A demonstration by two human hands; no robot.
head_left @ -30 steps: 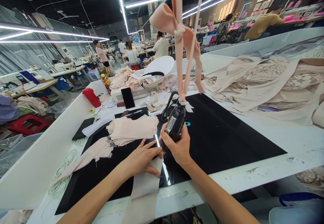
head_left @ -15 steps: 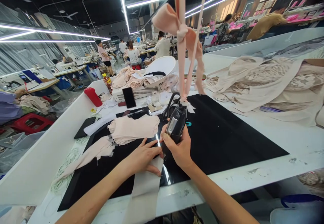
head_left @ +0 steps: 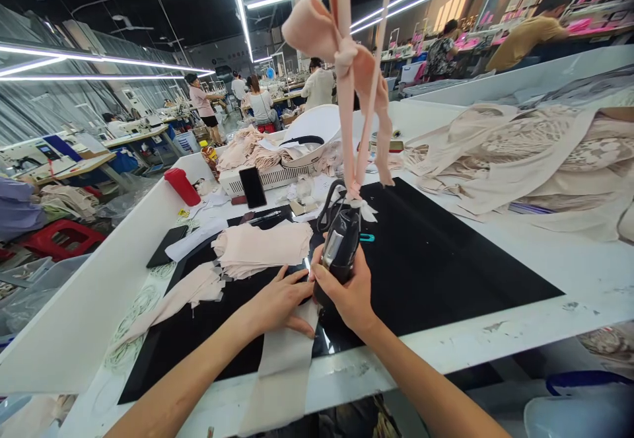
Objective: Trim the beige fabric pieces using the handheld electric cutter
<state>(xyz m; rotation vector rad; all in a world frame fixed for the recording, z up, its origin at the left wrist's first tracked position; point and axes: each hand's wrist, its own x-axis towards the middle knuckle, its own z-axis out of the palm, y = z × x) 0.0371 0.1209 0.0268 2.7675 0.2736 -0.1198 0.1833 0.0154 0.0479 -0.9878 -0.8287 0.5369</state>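
Note:
My right hand (head_left: 345,286) is wrapped round a black handheld tool with a silvery panel (head_left: 339,243), which stands near upright on the black mat (head_left: 436,253). A dark cord loops from its top, where pale pink fabric straps (head_left: 357,127) hang down and are tied on. Fingers spread, my left hand (head_left: 280,302) lies flat on a pale fabric strip (head_left: 284,365), just left of the tool's base. The strip runs toward me over the table's front edge. What is under the tool's base is hidden. Beyond my left hand lies a stack of pale pink fabric pieces (head_left: 265,246).
A turquoise clip (head_left: 367,237) lies right of the tool. Farther back are a phone (head_left: 252,187), a red cup (head_left: 181,187) and a white basket (head_left: 262,183) with fabric. A large fabric pile (head_left: 535,160) covers the right side. White walls (head_left: 94,292) edge the table.
The hanging straps and the tool's top have shifted slightly left. Both hands keep nearly the same places and grip. In the background, a standing person's arm is now stretched out.

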